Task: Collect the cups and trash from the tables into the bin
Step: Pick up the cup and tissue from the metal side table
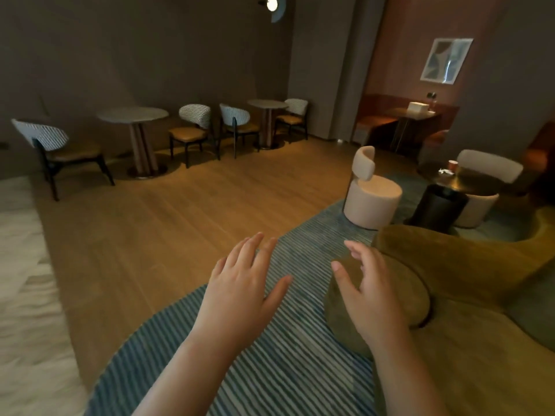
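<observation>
A small orange cup (pixel 452 165) stands on a dark round table (pixel 468 183) at the far right, with a crumpled white scrap of trash (pixel 445 172) beside it. My left hand (pixel 243 283) and my right hand (pixel 371 291) are held out in front of me above the striped rug, fingers straight and spread, holding nothing. Both hands are far from the cup and the trash. No bin is in view.
An olive green sofa (pixel 468 295) is close on my right. Two beige round chairs (pixel 371 195) flank the dark table. Along the far wall stand two pale round tables (pixel 132 115) with striped chairs (pixel 54 145). Wooden floor (pixel 180 220) stretches between. A booth table with a white box (pixel 417 109) is at the back right.
</observation>
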The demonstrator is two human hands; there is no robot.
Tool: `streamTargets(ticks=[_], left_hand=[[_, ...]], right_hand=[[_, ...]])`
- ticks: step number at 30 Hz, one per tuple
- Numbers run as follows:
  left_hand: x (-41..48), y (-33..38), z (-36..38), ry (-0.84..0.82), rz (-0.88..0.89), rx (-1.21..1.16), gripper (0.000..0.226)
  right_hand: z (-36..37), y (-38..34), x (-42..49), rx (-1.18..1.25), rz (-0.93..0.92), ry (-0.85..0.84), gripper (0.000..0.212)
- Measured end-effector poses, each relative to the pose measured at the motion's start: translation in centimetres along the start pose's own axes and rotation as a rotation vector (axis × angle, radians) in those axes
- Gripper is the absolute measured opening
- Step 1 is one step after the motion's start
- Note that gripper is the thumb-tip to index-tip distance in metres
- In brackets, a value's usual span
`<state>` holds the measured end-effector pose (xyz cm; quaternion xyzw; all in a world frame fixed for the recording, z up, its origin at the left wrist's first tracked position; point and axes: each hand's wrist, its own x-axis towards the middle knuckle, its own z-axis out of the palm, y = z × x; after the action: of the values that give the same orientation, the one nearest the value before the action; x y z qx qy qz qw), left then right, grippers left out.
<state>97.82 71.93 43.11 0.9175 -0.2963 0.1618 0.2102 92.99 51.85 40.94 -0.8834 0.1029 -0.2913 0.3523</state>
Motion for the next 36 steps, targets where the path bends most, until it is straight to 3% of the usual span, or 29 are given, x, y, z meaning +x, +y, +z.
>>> streamTargets(ticks=[7, 14, 20, 28, 36], left_hand=[[16.6, -5.4, 2.6, 0.013, 0.066, 0.035, 0.065], [29.4, -12.6, 9.6, -0.049, 0.045, -0.010, 0.068], [44.5, -19.4, 17.3, -0.133, 0.128, -0.063, 0.068], [66.1, -22.5, 26.7, -0.200, 0.249, -0.247, 0.064], [82.7, -20.1, 40.6, -0.355, 0.434, -0.320, 0.062]], right_hand=[[5.2, 1.1, 16.9, -0.046, -0.071, 0.084, 0.053], [12.9, 5.5, 29.2, -0.118, -0.037, -0.005, 0.055], [20.3, 12.1, 42.3, -0.231, 0.136, -0.098, 0.061], [23.7, 18.5, 59.4, -0.291, 0.294, 0.102, 0.056], [22.3, 32.9, 69.9, -0.330, 0.554, 0.221, 0.055]])
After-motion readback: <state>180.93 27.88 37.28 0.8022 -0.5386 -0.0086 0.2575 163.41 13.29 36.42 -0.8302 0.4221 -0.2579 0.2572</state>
